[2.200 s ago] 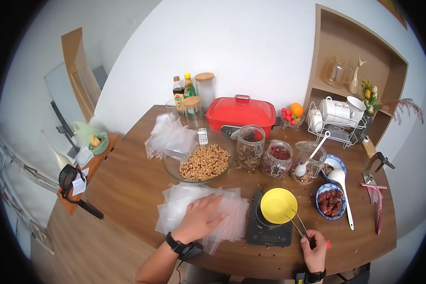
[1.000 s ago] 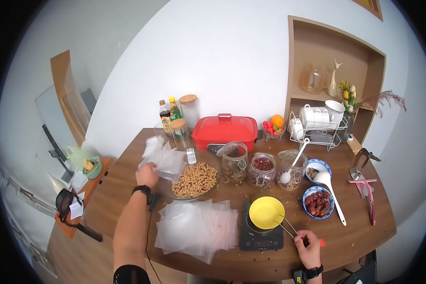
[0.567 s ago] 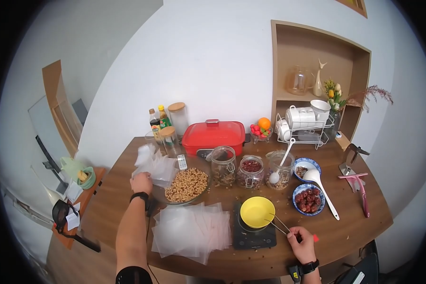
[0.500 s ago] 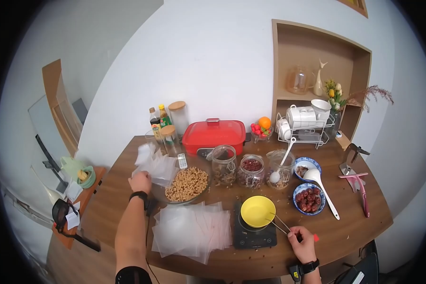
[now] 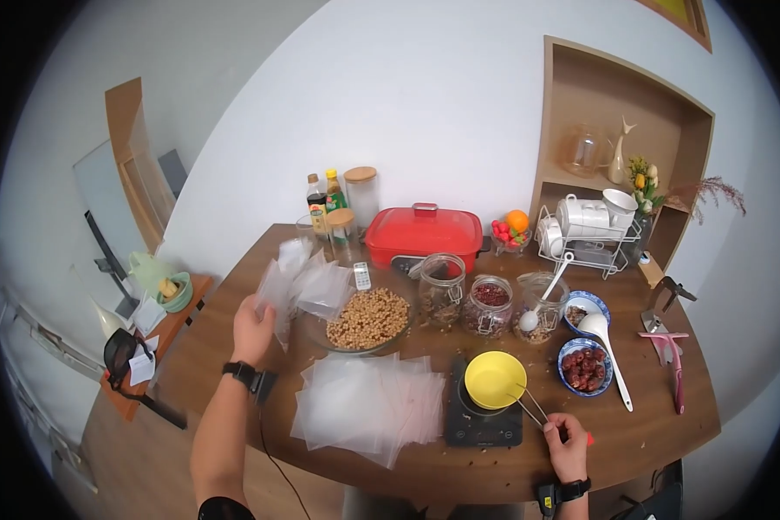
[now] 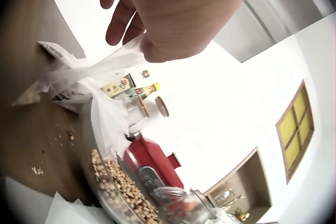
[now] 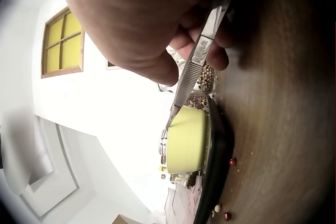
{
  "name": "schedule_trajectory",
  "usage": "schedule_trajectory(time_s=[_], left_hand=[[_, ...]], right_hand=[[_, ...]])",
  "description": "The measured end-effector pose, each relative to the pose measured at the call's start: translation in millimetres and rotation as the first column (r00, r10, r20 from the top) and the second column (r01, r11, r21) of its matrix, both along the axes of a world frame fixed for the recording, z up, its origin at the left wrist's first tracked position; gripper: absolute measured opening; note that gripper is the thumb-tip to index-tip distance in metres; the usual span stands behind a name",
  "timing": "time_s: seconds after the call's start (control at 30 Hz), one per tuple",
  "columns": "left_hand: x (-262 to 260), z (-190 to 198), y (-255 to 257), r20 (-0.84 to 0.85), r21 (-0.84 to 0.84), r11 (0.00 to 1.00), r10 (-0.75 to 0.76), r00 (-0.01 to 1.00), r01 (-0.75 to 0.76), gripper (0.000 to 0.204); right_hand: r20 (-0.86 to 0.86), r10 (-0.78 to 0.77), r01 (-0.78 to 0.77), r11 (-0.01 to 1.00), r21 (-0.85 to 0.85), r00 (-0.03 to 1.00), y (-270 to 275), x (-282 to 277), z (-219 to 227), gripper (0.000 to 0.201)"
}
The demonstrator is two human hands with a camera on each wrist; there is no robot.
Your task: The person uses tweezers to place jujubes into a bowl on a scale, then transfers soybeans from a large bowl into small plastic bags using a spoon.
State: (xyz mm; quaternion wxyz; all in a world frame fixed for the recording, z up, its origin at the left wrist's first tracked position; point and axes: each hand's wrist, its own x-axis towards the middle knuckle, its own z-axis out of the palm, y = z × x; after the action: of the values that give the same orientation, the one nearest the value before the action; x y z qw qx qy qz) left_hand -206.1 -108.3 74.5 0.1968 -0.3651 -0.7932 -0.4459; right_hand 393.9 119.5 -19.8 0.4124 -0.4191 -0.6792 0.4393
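Note:
My left hand (image 5: 254, 329) pinches a clear plastic bag (image 5: 275, 295) between thumb and fingertips, at the left of a heap of bags (image 5: 325, 290). The left wrist view shows the bag stretching down from the thumb while the other fingers hang loose. In my right hand (image 5: 568, 446) are metal tweezers (image 7: 189, 77), their tips at the rim of a yellow bowl (image 5: 494, 381). That bowl stands on a black kitchen scale (image 5: 485, 431). Between the hands lies a flat, fanned stack of clear bags (image 5: 364, 403).
Behind the stack sits a glass bowl (image 5: 355, 351) of pale round beans (image 5: 370, 318). Several clip-top jars (image 5: 487, 312) and a red electric cooker (image 5: 425, 232) stand further back. A blue-rimmed bowl of red dates (image 5: 584, 368) and a white ladle (image 5: 611, 364) are at the right.
My left hand has left the flat stack for the heap beside the glass bowl and now draws a bag leftward from it. My right hand keeps the tweezers at the yellow bowl.

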Motion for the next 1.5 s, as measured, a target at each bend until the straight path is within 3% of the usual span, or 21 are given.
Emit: schedule_trajectory(time_s=[0.13, 0.33, 0.53, 0.63, 0.73, 0.8, 0.87, 0.93, 1.0, 1.1, 1.2, 1.3, 1.4, 1.43, 1.5], left_hand=[[51, 21, -40, 0.17, 0.186, 0.976, -0.149, 0.974, 0.116, 0.026], [99, 30, -68, 0.259, 0.222, 0.962, -0.218, 0.941, 0.162, 0.024], [148, 35, -66, 0.291, 0.318, 0.924, -0.309, 0.906, 0.213, 0.023], [171, 52, -72, 0.375, 0.352, 0.886, -0.429, 0.822, 0.302, 0.009], [200, 65, -66, 0.419, 0.388, 0.826, -0.553, 0.72, 0.408, 0.011], [224, 68, -58, 0.453, 0.402, 0.753, -0.658, 0.602, 0.52, 0.013], [250, 70, -43, 0.378, 0.244, 0.711, -0.696, 0.611, 0.66, 0.015], [271, 66, -29, 0.365, 0.138, 0.65, -0.735, 0.572, 0.747, 0.018], [286, 60, -19, 0.422, 0.107, 0.593, -0.754, 0.504, 0.798, 0.021], [295, 55, -16, 0.561, 0.131, 0.547, -0.729, 0.393, 0.827, 0.022], [293, 50, -18, 0.56, 0.021, 0.544, -0.701, 0.441, 0.839, 0.022], [290, 40, -21, 0.612, 0.068, 0.506, -0.702, 0.365, 0.86, 0.035], [295, 40, -42, 0.647, -0.024, 0.508, -0.649, 0.401, 0.861, 0.043], [287, 26, -46, 0.702, -0.005, 0.438, -0.639, 0.315, 0.899, 0.042], [277, 16, -62, 0.777, 0.038, 0.454, -0.574, 0.26, 0.89, 0.047]], right_hand=[[-0.013, 0.0, 0.0, 1.0, 0.002, 1.0, 4, 3, -5, 0.019], [-0.014, 0.025, -0.024, 0.999, 0.023, 1.0, 6, 5, -8, 0.018], [-0.15, -0.077, 0.082, 0.996, 0.028, 0.986, 12, 11, -22, 0.015], [-0.23, -0.153, 0.172, 0.983, 0.065, 0.961, 9, 10, -11, 0.018], [-0.191, -0.199, 0.238, 0.949, 0.208, 0.961, -9, -5, 20, 0.017], [-0.186, -0.099, 0.165, 0.909, 0.384, 0.978, -27, -29, 56, 0.017], [-0.033, 0.068, -0.031, 0.759, 0.65, 0.997, -60, -56, 124, 0.023], [0.057, 0.191, -0.163, 0.602, 0.782, 0.98, -85, -82, 166, 0.026], [0.213, 0.301, -0.347, 0.521, 0.78, 0.93, -102, -97, 196, 0.03], [0.441, 0.37, -0.568, 0.394, 0.723, 0.818, -100, -105, 200, 0.032], [0.563, 0.346, -0.66, 0.333, 0.674, 0.75, -99, -101, 197, 0.028], [0.529, 0.51, -0.725, 0.347, 0.594, 0.678, -98, -102, 192, 0.019], [0.462, 0.636, -0.784, 0.456, 0.422, 0.618, -94, -98, 198, 0.013], [0.446, 0.667, -0.801, 0.463, 0.38, 0.597, -93, -96, 202, 0.012], [0.41, 0.735, -0.841, 0.455, 0.293, 0.54, -92, -94, 209, 0.011]])
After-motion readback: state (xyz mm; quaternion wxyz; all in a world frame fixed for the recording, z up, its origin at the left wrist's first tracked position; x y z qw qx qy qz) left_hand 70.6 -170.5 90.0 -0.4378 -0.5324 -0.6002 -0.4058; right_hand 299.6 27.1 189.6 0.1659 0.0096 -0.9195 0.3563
